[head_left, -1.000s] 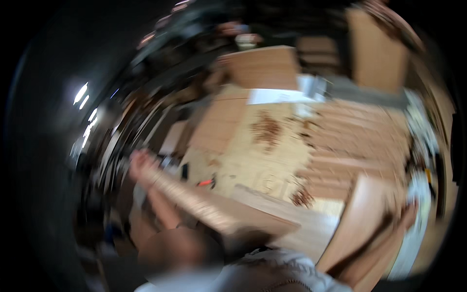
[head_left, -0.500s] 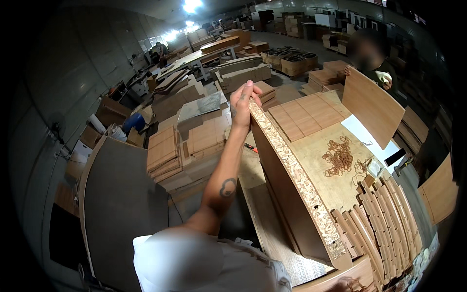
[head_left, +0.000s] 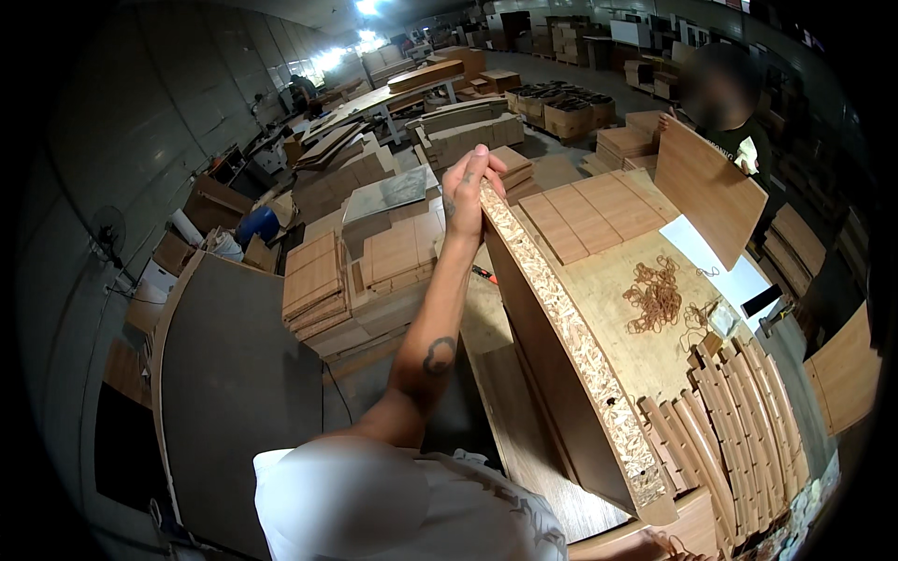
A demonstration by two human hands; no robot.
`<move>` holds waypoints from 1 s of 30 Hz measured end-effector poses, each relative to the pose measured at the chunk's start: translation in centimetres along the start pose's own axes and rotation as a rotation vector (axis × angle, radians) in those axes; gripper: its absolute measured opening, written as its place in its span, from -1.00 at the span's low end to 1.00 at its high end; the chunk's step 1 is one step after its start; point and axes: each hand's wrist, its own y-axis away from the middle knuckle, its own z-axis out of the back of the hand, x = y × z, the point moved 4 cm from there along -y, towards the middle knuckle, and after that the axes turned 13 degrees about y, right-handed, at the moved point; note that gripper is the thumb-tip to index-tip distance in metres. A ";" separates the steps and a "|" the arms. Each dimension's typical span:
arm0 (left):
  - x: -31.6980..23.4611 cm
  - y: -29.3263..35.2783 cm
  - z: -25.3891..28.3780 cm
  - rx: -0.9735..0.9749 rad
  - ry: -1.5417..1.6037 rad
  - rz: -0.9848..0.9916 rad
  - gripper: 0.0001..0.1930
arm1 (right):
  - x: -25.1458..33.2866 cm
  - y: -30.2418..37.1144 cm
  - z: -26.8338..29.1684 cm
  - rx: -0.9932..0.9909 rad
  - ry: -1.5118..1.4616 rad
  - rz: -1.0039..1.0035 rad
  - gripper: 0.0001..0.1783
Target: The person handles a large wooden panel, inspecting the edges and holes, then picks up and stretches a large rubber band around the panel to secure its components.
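Note:
My left hand is closed round the far top corner of a thick wood panel, with the thumb over its edge. The panel stands on its long side, its raw chipboard edge facing up. Two small dark holes show in that edge towards the near end. Its brown face slopes down to the left, over a wood-grain board below. My right hand is not visible. To the right of the panel, several narrow wooden strips lie side by side on the worktable.
Tan rubber bands lie tangled beyond the strips, near a phone and a white sheet. Across the table a co-worker holds a wooden board. Board stacks stand left, beside a large dark panel.
The co-worker's board has shifted slightly left. My left hand keeps its grip, and the panel has barely moved.

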 end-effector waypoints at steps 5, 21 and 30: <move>-0.3 0.0 0.3 -0.012 -0.009 0.004 -0.61 | -0.7 0.4 0.9 -0.083 0.058 0.021 -0.66; -0.8 0.2 -0.8 -0.046 0.034 0.018 -0.65 | -8.3 6.9 -8.8 0.853 -0.061 0.025 -0.81; -0.7 -1.0 2.6 -0.036 -0.477 -0.125 -0.83 | -0.3 16.4 -12.4 0.877 -0.458 -0.465 -0.84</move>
